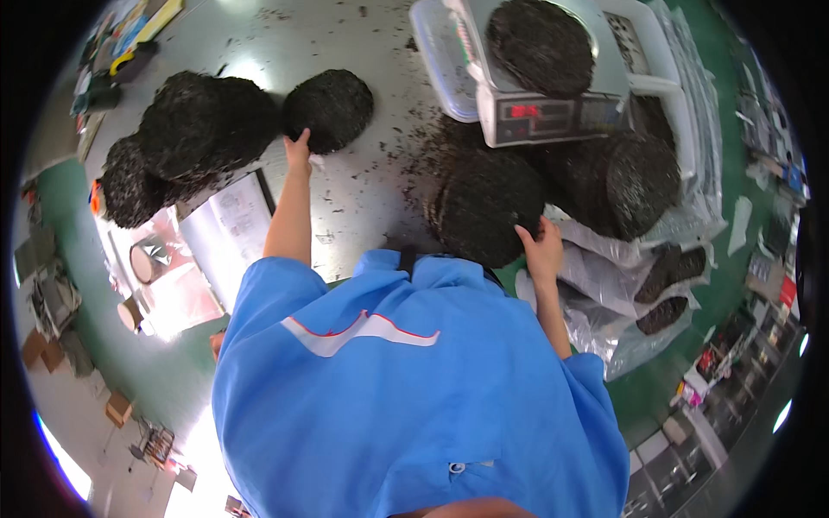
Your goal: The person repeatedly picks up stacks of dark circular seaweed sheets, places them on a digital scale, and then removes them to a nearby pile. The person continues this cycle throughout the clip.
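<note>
My left hand (298,155) grips the near edge of a dark round cake (331,107) that looks like dried seaweed. Its thumb lies on the top face, and the other fingers are mostly hidden. My right hand (545,249) is at the right rim of a stack of similar round cakes (486,207), close in front of my body. The thumb touches the rim there; whether the fingers close on a cake is not clear. On the digital scale (544,116), whose red display is lit, rests another dark round cake (541,48).
Piled dark cakes (201,126) stand at the left beside an open notebook (227,226) bearing writing. More cakes (638,184) lie right of the stack, near clear plastic bags (602,265). Dark crumbs litter the metal table (369,194). A clear plastic lid (447,71) lies beside the scale.
</note>
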The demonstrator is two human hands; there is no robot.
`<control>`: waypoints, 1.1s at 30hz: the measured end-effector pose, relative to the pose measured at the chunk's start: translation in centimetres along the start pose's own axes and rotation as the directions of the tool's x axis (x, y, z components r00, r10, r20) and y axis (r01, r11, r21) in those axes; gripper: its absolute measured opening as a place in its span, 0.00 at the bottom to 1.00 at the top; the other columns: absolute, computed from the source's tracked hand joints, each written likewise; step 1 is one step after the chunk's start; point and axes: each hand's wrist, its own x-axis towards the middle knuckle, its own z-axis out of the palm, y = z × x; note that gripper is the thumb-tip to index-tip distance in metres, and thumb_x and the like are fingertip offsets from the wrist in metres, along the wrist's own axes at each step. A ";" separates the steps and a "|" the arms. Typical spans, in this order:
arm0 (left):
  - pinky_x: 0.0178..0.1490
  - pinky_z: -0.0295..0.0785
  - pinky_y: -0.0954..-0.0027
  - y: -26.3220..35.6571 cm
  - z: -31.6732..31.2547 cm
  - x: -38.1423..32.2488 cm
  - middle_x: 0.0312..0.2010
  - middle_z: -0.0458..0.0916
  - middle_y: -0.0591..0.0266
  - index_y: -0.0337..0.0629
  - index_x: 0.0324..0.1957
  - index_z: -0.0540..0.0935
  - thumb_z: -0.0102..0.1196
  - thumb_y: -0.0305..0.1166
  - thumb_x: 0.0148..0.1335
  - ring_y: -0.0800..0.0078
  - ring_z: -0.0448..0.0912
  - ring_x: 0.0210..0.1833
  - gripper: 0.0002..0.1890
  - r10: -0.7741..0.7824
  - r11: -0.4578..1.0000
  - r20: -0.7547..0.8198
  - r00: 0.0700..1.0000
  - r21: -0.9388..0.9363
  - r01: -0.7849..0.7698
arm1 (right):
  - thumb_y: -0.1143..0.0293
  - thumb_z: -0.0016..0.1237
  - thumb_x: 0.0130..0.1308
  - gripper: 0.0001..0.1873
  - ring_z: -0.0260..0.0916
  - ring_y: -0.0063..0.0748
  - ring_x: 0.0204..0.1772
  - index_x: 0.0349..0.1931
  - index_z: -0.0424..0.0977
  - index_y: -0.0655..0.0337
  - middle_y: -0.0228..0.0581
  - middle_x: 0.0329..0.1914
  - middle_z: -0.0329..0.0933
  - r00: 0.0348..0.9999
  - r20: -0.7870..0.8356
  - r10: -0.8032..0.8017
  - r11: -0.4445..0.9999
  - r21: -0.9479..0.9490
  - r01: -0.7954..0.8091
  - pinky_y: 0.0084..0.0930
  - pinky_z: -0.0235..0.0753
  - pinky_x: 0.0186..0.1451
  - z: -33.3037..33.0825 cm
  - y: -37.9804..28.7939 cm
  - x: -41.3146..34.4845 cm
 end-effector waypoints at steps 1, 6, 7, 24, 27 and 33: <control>0.57 0.62 0.63 0.9 1.6 -0.9 0.60 0.62 0.57 0.49 0.67 0.46 0.60 0.35 0.54 0.61 0.61 0.61 0.44 -0.027 0.999 0.026 0.999 -0.029 0.028 | 0.58 0.61 0.47 0.28 0.70 0.40 0.39 0.45 0.70 0.67 0.43 0.38 0.71 1.000 -0.027 0.013 1.000 0.021 -0.012 0.32 0.70 0.42 0.1 -0.1 -0.1; 0.57 0.63 0.62 1.7 6.1 -5.1 0.57 0.65 0.50 0.35 0.59 0.61 0.60 0.31 0.53 0.60 0.67 0.56 0.33 0.445 0.792 -0.044 0.894 0.486 -0.370 | 0.65 0.63 0.45 0.26 0.72 0.35 0.37 0.41 0.67 0.67 0.42 0.36 0.72 0.989 -0.150 0.015 0.998 0.059 -0.007 0.29 0.71 0.40 -0.9 -2.3 0.1; 0.58 0.63 0.64 3.7 8.2 -9.9 0.57 0.65 0.50 0.37 0.59 0.63 0.59 0.30 0.53 0.60 0.67 0.57 0.31 0.585 0.691 0.170 0.793 0.407 -0.597 | 0.67 0.62 0.45 0.25 0.72 0.33 0.37 0.42 0.66 0.68 0.43 0.36 0.73 0.992 -0.077 0.103 0.964 0.253 -0.080 0.27 0.72 0.40 -1.2 -1.6 0.5; 0.49 0.68 0.75 10.0 13.0 -26.8 0.40 0.80 0.61 0.33 0.43 0.77 0.53 0.26 0.60 0.77 0.75 0.43 0.10 0.461 0.877 0.456 0.761 -0.102 -0.470 | 0.57 0.59 0.47 0.32 0.61 0.49 0.57 0.50 0.68 0.68 0.51 0.55 0.64 0.989 0.046 -0.141 0.986 -0.080 0.145 0.35 0.65 0.57 -0.3 -0.6 2.1; 0.53 0.70 0.68 11.0 11.3 -24.9 0.47 0.76 0.58 0.35 0.49 0.73 0.48 0.23 0.62 0.69 0.75 0.49 0.12 0.251 0.892 0.492 0.834 -0.451 -0.002 | 0.59 0.61 0.45 0.31 0.61 0.45 0.57 0.49 0.69 0.66 0.46 0.55 0.64 0.996 -0.029 -0.081 0.996 -0.042 0.080 0.34 0.66 0.56 -0.2 -1.1 1.4; 0.54 0.71 0.62 10.0 9.5 -23.8 0.48 0.75 0.54 0.33 0.50 0.71 0.47 0.21 0.62 0.63 0.74 0.50 0.14 0.131 0.881 0.513 0.848 -0.453 0.138 | 0.61 0.64 0.40 0.31 0.68 0.38 0.44 0.46 0.70 0.63 0.40 0.43 0.68 0.995 0.051 0.084 0.994 0.065 -0.088 0.32 0.71 0.44 0.0 -1.2 2.0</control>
